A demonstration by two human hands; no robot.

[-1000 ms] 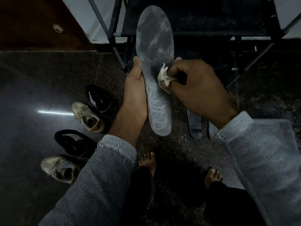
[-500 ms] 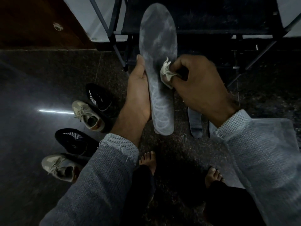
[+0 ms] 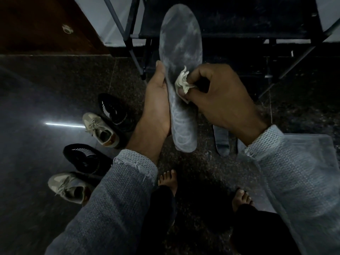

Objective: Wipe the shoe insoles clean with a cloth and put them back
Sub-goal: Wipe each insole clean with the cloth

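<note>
The person stands barefoot on a dark speckled floor (image 3: 184, 208), holding a long grey insole (image 3: 181, 70) up in front of them, toe end pointing away. The left hand (image 3: 158, 105) cups its left edge, thumb lying along the rim and fingers curled behind it. The right hand (image 3: 219, 100) pinches a crumpled pale cloth (image 3: 182, 83) between thumb and curled fingers, pressing it against the middle of the insole. A second insole (image 3: 221, 142) lies flat on the floor beneath the right wrist. Along the left side of the floor sit four shoes in a staggered row: two black ones (image 3: 116, 112) (image 3: 85, 159) and two beige lace-ups (image 3: 100, 131) (image 3: 69, 187). A dark metal-framed rack (image 3: 239, 19) stands at the far edge.
</note>
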